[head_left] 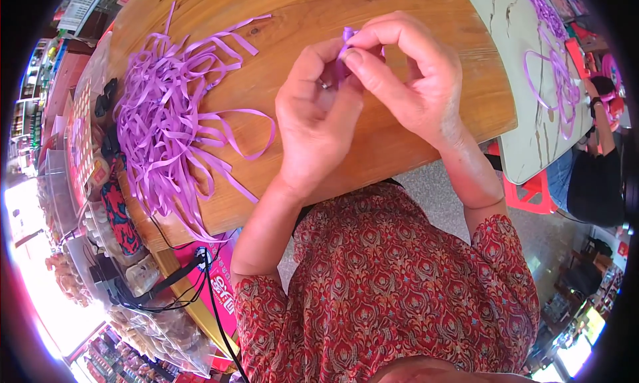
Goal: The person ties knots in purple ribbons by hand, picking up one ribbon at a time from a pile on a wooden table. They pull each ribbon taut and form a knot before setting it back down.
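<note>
A short piece of purple ribbon is held between my two hands above the wooden table. My left hand is curled round its lower part, with the fingers hiding much of it. The thumb and forefinger of my right hand pinch the ribbon near its upper end. It looks folded or rolled there, but the fingers cover how. On the table to the left lies a big loose heap of purple ribbon strips, with several ends trailing toward my left hand.
The wooden table has a rounded right edge. Beyond it stands a marble-patterned table with more purple ribbon, where another person sits. Bags and boxes crowd the left edge, with black cables hanging near a pink box.
</note>
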`<state>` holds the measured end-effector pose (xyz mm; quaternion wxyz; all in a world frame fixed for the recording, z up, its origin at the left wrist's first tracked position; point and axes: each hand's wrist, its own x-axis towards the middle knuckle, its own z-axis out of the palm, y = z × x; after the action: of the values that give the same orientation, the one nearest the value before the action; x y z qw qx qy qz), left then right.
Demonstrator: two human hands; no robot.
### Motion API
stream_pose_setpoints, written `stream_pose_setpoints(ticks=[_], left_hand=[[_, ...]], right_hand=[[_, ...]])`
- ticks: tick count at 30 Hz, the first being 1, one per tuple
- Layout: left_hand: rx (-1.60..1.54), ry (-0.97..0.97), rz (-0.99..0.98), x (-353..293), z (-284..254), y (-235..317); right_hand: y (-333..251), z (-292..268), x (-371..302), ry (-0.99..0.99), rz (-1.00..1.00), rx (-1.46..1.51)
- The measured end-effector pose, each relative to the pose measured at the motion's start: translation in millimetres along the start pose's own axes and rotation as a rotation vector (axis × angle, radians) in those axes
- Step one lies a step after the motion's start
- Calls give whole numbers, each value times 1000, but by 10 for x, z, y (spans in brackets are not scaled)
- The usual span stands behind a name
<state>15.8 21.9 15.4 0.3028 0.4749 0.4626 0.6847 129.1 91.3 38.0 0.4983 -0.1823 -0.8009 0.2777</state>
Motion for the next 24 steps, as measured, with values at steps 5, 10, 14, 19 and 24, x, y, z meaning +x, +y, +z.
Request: stream_pose_setpoints(ticks=[5, 10, 14, 19, 24], left_hand=[[-517, 16, -397, 44, -57, 214], [-345, 116, -337, 157, -284, 180], [-185, 205, -29, 439, -724, 278], [-256, 349, 167, 571, -1163, 750], [-306, 194, 6, 482, -1117, 821]], right_hand=[[-39, -19, -51, -35, 373, 360], [3, -218, 79, 33, 474, 829], [-85, -631, 204, 307, 481, 1148], [6, -1283, 299, 220, 321, 1238], [325, -1453, 54, 475, 379, 948]])
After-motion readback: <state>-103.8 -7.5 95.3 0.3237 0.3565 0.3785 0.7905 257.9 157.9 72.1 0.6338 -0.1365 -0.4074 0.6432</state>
